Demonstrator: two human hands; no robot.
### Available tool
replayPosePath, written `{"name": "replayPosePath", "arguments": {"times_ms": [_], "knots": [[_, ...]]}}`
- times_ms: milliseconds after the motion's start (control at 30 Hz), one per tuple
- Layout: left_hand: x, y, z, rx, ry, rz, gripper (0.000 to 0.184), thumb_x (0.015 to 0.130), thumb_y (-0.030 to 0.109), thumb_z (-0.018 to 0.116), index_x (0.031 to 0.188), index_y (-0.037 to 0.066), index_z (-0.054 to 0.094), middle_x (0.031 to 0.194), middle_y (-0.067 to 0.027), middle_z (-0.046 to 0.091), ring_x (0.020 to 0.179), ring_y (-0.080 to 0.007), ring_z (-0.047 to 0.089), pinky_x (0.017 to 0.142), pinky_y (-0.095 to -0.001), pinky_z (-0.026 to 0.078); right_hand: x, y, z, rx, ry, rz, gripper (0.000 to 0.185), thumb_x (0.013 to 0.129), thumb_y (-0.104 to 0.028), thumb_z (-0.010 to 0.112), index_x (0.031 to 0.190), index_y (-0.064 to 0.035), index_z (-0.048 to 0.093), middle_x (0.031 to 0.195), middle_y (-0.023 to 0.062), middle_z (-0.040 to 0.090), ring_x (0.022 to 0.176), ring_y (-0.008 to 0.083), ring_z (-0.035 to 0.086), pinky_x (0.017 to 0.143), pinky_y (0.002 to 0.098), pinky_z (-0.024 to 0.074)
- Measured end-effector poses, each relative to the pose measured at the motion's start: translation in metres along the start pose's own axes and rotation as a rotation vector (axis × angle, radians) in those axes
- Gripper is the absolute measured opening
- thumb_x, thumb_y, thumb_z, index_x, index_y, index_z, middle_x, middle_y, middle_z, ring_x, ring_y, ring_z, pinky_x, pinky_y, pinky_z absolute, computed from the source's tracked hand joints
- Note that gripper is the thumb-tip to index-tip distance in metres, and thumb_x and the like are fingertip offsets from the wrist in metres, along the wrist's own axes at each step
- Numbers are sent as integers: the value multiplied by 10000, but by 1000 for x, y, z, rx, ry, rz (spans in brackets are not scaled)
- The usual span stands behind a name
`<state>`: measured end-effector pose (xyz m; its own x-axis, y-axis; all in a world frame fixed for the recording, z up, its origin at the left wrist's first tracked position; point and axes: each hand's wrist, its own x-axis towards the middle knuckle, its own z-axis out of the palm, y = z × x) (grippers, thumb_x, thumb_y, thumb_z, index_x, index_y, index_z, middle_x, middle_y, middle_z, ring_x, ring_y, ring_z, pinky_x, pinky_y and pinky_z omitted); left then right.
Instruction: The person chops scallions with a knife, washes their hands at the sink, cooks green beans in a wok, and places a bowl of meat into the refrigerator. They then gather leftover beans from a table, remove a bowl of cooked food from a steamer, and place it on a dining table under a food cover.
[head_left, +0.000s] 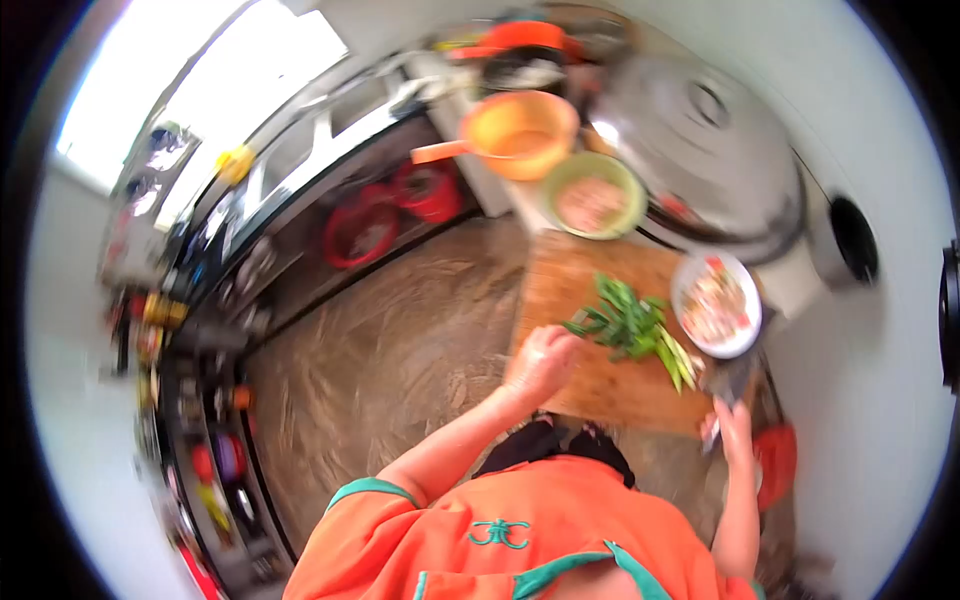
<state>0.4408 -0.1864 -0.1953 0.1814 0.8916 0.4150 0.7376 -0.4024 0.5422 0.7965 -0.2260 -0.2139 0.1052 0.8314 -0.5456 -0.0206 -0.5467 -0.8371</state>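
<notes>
Two hands (545, 365) (735, 428), one knife (735, 378), one greens pile (628, 322)

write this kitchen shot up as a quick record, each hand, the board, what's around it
left hand: at the leaf tips of the greens; too blurred to tell if it grips them
right hand: holding a knife near the pale stem ends
cutting board: wooden, greens lying on it
white bowl: at the board's far right, holding cut pieces
green bowl: beyond the board, pinkish contents
orange container: behind the green bowl, handle pointing left
metal lid: large, domed, right of the green bowl
</notes>
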Motion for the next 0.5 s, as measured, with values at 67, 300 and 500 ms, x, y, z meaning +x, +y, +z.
{"name": "replayPosePath", "arguments": {"times_ms": [67,300,500], "knots": [[-9,-12,-19,45,56,-42,128,678,38,600,803,63,596,853,-119,567,805,-308,530,697,-380,459,25,18,-25,-724,35,-212,329,815,-277,539,851,49,549,618,130,560,466,206,528,432,310,443],[-57,-81,-90,139,245,-245,77,709,43,577,781,59,556,757,-83,530,748,-262,533,671,-337,460,-8,-56,22,-1265,-228,177,668,811,-573,376,884,54,596,747,234,607,700,335,600,650,421,455],[-124,-186,-188,177,393,-393,64,727,56,578,788,62,559,781,-85,556,782,-266,547,692,-342,463,21,-105,77,-1766,-140,-234,476,837,-413,446,995,16,582,896,252,598,814,306,603,629,385,481]]}}
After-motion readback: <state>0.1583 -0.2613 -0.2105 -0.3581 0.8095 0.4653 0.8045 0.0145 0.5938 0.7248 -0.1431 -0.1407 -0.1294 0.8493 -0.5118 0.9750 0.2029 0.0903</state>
